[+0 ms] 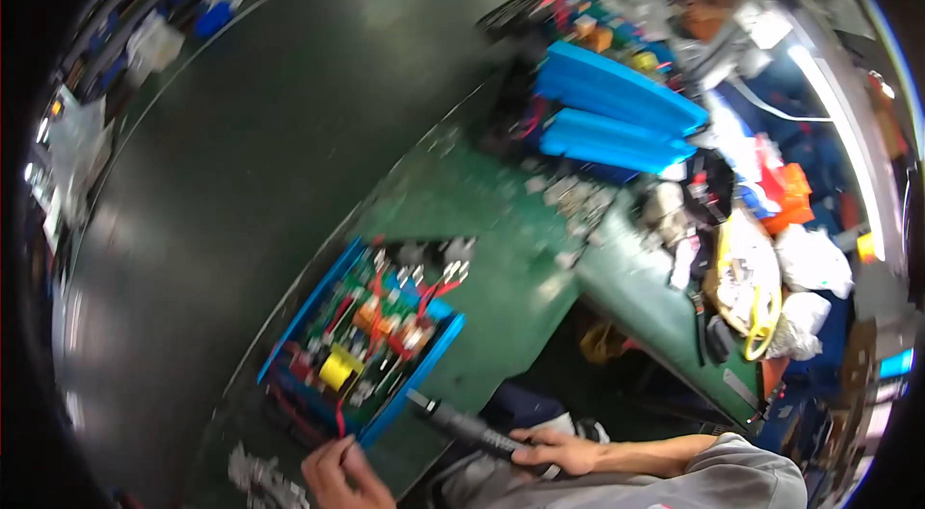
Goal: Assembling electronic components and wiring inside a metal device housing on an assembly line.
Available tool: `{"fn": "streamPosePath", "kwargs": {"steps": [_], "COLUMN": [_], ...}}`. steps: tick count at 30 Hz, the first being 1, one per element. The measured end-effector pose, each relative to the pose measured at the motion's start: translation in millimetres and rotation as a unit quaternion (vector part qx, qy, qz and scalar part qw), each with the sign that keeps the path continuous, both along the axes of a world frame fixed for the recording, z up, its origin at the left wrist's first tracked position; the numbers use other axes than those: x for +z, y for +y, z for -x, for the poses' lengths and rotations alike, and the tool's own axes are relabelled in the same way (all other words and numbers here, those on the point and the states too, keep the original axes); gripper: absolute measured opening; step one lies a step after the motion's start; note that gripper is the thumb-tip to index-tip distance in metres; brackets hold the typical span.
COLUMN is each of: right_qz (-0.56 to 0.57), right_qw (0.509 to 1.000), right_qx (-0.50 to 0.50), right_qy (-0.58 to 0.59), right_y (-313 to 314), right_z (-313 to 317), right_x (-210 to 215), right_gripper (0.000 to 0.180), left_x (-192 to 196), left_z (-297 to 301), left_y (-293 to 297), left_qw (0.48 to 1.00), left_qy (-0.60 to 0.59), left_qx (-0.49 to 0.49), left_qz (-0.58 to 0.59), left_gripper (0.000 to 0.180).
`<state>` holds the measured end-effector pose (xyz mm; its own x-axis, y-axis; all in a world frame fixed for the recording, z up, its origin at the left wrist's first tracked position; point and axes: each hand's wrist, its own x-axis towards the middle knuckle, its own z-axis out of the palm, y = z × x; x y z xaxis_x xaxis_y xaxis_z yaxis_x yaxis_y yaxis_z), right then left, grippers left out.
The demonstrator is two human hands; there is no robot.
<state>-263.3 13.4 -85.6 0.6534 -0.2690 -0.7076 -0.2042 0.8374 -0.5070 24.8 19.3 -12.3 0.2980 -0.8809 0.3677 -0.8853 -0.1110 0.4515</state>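
Observation:
An open blue case [445, 340] with a green circuit board [364, 391] inside lies on the green bench. A yellow-wrapped coil [339, 369] and several red wires [375, 316] show on the board. At the case's near end, the curled fingers of my left hand [347, 476] come together by the end of a red wire; what they pinch, if anything, is hidden. My right hand [561, 452] is wrapped round a dark, stick-shaped electric screwdriver [470, 428]. Its tip points left, beside the case's near right corner and apart from the board.
Further back stand blue case shells [617, 99] with more circuit boards [602, 27]. Small pale parts [578, 205] lie scattered before them. On the right, a side table [636, 302] carries a yellow cable roll [761, 321] and white plastic bags [814, 263]. Pale scraps [260, 478] lie left of my left hand.

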Motion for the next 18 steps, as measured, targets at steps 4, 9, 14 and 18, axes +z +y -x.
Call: {"fn": "streamPosePath", "kwargs": {"steps": [4,9,14,18], "right_qz": [-0.016,0.005,-0.003,0.004], "right_qw": [0.998,0.997,0.997,0.996], "right_qx": [-0.053,-0.056,-0.048,-0.047], "right_qy": [-0.002,-0.05,-0.063,-0.07], "right_y": [6.3,-1.7,-1.1,-1.8], "right_z": [6.7,-4.1,-4.0,-3.8], "right_x": [-3.1,-0.6,-2.1,-0.4], "right_gripper": [0.062,0.05,0.052,0.053], "left_x": [-18.5,-17.5,-30.3,-39.6], "left_z": [4.8,4.3,-3.9,-5.7], "left_y": [-4.1,-4.1,3.3,5.6], "left_qw": [0.996,0.99,0.993,0.997], "left_qy": [0.021,0.063,0.067,0.05], "left_qx": [0.014,0.058,0.035,0.022], "left_qz": [-0.083,-0.111,-0.086,-0.061], "left_gripper": [0.029,0.026,0.024,0.025]}}
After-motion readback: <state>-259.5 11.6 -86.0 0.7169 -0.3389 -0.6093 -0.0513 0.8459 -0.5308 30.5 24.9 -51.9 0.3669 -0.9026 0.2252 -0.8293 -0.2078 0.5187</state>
